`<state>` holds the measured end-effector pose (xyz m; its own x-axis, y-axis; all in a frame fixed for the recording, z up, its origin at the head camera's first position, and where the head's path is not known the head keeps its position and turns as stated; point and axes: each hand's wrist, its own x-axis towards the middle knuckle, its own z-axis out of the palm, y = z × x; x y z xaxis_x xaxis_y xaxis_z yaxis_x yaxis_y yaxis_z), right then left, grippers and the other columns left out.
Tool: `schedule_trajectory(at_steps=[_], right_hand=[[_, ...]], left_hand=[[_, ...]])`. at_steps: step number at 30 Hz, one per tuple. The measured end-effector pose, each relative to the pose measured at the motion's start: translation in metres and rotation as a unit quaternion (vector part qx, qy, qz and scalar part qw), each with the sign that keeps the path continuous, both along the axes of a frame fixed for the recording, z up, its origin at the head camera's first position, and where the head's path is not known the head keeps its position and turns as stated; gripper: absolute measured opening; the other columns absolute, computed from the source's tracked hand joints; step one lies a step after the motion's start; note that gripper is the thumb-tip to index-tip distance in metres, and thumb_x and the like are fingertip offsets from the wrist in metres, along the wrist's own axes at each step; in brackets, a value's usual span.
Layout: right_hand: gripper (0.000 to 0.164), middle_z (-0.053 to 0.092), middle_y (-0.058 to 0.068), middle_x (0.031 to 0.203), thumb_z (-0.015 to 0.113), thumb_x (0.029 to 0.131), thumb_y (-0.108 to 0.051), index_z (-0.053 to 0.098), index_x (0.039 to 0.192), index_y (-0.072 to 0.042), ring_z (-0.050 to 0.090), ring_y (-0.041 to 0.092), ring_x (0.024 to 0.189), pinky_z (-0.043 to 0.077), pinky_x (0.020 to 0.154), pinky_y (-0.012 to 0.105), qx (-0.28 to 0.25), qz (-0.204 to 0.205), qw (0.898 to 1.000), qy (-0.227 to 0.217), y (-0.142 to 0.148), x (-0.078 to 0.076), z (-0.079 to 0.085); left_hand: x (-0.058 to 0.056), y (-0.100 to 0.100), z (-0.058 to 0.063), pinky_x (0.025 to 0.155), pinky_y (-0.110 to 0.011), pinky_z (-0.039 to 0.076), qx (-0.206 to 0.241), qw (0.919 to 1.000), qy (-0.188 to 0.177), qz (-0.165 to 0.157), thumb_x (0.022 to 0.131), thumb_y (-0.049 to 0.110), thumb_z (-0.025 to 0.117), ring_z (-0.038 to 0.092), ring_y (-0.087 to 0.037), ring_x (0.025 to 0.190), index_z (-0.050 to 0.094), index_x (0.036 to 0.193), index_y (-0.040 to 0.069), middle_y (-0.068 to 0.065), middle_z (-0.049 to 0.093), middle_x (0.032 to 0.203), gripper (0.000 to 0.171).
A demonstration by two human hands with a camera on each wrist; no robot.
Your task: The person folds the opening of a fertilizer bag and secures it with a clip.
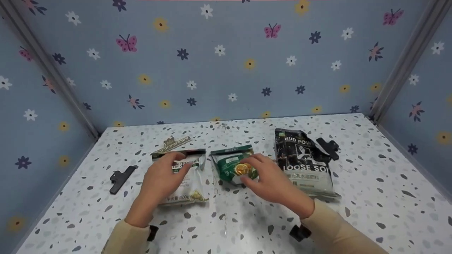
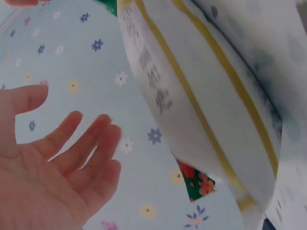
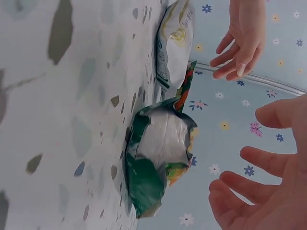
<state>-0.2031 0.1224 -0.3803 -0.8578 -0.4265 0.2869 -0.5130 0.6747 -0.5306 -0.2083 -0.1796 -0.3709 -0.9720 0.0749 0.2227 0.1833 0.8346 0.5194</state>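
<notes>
My left hand (image 1: 159, 181) is over the white bag (image 1: 194, 185), its fingers loosely bent and apart from each other. The bag lies flat with its dark top edge folded over. In the left wrist view the left hand (image 2: 72, 167) is spread beside the white bag (image 2: 192, 86), nothing between thumb and fingers. My right hand (image 1: 272, 180) hovers at the right side of the small green bag (image 1: 226, 167), which has its top folded down. The right wrist view shows the right hand (image 3: 268, 177) spread apart from the green bag (image 3: 148, 182), holding nothing.
A black-and-grey bag (image 1: 300, 165) marked "LOOSE SOI" lies at the right. One black clip (image 1: 328, 149) is at its upper right, another black clip (image 1: 122, 180) lies at the left, and a gold clip (image 1: 176, 143) behind the white bag. A patterned wall (image 1: 226, 70) stands behind the table.
</notes>
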Motion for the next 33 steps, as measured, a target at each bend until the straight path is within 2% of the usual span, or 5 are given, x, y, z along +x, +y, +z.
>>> schedule_trajectory(at_steps=[7, 21, 26, 30, 33], right_hand=[[0.041, 0.056, 0.008, 0.13, 0.063, 0.099, -0.028, 0.059, 0.135, -0.009, 0.059, 0.026, 0.109, 0.048, 0.09, 0.045, -0.035, 0.037, 0.998, -0.048, -0.024, -0.011, 0.003], [0.039, 0.057, 0.005, 0.136, 0.06, 0.101, -0.028, 0.056, 0.138, -0.015, 0.057, 0.026, 0.12, 0.048, 0.093, 0.041, -0.103, 0.031, 0.986, -0.125, -0.067, -0.038, -0.001], [0.045, 0.055, 0.003, 0.139, 0.06, 0.1, -0.031, 0.051, 0.144, -0.02, 0.055, 0.021, 0.123, 0.05, 0.092, 0.039, -0.152, 0.018, 0.972, -0.176, -0.088, -0.045, -0.005], [0.053, 0.049, 0.006, 0.147, 0.062, 0.099, -0.031, 0.046, 0.149, -0.022, 0.051, 0.021, 0.129, 0.048, 0.096, 0.041, -0.205, -0.006, 0.951, -0.229, -0.105, -0.051, -0.012], [0.057, 0.043, 0.007, 0.152, 0.062, 0.099, -0.031, 0.042, 0.152, -0.021, 0.046, 0.024, 0.135, 0.045, 0.101, 0.044, -0.246, -0.025, 0.932, -0.266, -0.113, -0.055, -0.019]], left_hand=[[-0.007, -0.033, 0.004, 0.101, -0.06, 0.038, -0.012, 0.9985, -0.054, 0.002, 0.101, 0.051, 0.052, 0.047, -0.042, 0.128, 0.047, 0.145, 0.005, -0.019, 0.05, 0.143, 0.064], [-0.022, -0.073, -0.007, 0.101, -0.064, 0.034, 0.007, 0.9889, -0.144, 0.036, 0.1, 0.06, 0.045, 0.039, -0.051, 0.131, 0.029, 0.152, -0.003, -0.03, 0.032, 0.152, 0.083], [-0.028, -0.08, -0.011, 0.105, -0.065, 0.03, 0.032, 0.9827, -0.176, 0.049, 0.1, 0.059, 0.044, 0.034, -0.05, 0.136, 0.017, 0.156, -0.003, -0.03, 0.026, 0.155, 0.087], [-0.03, -0.082, -0.016, 0.109, -0.063, 0.027, 0.106, 0.9699, -0.214, 0.046, 0.1, 0.058, 0.046, 0.027, -0.048, 0.141, -0.001, 0.158, 0.0, -0.028, 0.02, 0.158, 0.094], [-0.031, -0.082, -0.021, 0.108, -0.062, 0.03, 0.163, 0.9578, -0.233, 0.04, 0.101, 0.054, 0.047, 0.028, -0.048, 0.14, -0.01, 0.157, 0.002, -0.029, 0.018, 0.159, 0.095]])
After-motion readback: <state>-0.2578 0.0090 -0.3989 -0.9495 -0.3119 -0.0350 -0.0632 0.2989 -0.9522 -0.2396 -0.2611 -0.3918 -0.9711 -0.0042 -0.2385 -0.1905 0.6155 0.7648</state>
